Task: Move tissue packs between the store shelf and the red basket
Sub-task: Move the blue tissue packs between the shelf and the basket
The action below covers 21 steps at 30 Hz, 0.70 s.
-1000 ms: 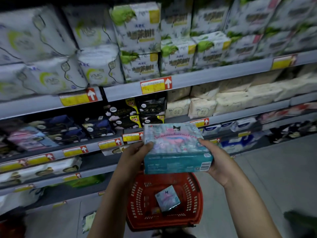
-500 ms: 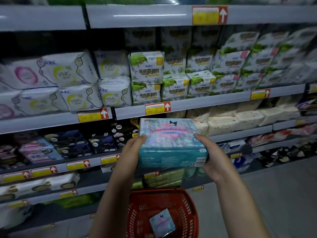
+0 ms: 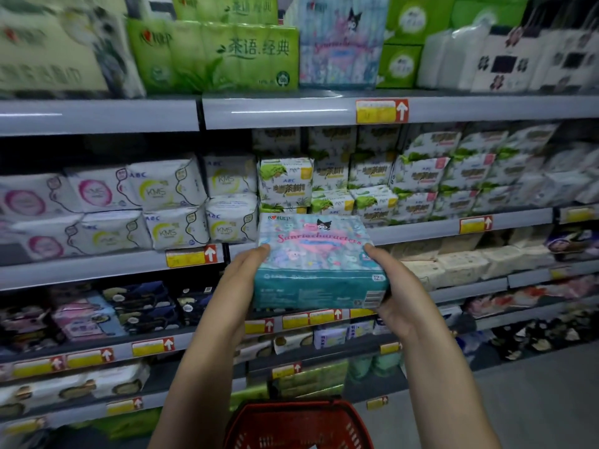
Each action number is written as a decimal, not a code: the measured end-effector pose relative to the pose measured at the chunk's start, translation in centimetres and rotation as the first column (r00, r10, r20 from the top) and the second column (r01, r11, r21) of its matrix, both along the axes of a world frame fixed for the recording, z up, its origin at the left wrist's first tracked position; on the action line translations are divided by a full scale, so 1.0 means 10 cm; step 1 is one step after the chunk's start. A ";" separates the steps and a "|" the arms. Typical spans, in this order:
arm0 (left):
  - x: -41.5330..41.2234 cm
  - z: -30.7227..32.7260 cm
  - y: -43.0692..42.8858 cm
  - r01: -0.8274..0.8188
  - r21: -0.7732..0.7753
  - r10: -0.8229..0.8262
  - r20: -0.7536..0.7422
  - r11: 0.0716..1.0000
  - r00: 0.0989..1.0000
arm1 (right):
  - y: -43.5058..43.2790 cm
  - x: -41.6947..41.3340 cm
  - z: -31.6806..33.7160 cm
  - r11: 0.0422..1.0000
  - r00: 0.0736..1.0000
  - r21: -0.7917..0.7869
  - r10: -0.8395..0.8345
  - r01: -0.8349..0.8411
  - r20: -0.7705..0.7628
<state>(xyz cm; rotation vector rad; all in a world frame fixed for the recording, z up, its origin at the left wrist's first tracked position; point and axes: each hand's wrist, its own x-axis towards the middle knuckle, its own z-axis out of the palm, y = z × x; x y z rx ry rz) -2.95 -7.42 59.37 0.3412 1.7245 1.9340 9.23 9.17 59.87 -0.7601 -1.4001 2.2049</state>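
Note:
A teal and pink tissue pack (image 3: 316,260) with cartoon print is held up in front of the shelves, level and above the basket. My left hand (image 3: 238,286) grips its left end and my right hand (image 3: 393,293) grips its right end. The red basket (image 3: 296,422) sits on the floor below, only its far rim and part of its wall showing. On the top shelf stands a matching tissue pack (image 3: 340,43) of the same print, between green packs.
The grey shelf edge (image 3: 275,110) of the top shelf runs above the held pack. Green tissue packs (image 3: 214,53) and white packs (image 3: 505,56) fill the top shelf. Lower shelves hold several white and dark packs. Grey floor (image 3: 534,400) lies to the right.
Both hands have raised the tissue pack from just over the basket to mid-shelf height. My view has tilted upward, revealing the top shelf; the basket has dropped to the bottom edge.

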 end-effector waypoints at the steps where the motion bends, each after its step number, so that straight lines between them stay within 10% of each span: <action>1: -0.01 0.05 -0.01 0.002 0.013 -0.001 -0.014 1.000 1.000 | -0.01 -0.01 0.04 1.000 1.000 0.004 -0.002 0.002 -0.009; 21: -0.10 0.37 0.15 -0.008 0.127 0.016 -0.058 0.992 0.998 | 0.16 -0.14 0.37 0.998 0.999 0.063 0.007 -0.004 -0.053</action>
